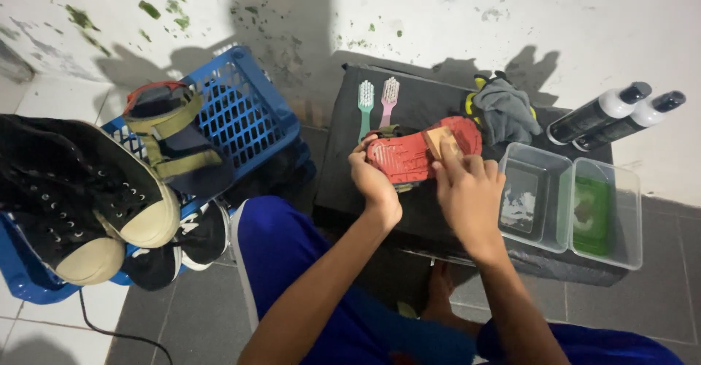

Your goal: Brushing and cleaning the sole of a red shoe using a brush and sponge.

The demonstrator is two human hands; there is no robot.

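Left hand: gripping the heel end of the red-soled sandal, sole up, keeping it from sliding on the black bench.
Right hand: fingers pressing a small tan brush onto the sole.
Doing it well: I'd say short firm strokes, sandal pinned flat.
Bench: two toothbrushes, a grey cloth, two clear tubs, two bottles.
Room: grey tiled floor, stained white wall, blue basket carrying shoes.

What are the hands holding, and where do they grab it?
The left hand grips the red-soled shoe by its near end. The right hand presses a small brush on the sole, fingers on its top.
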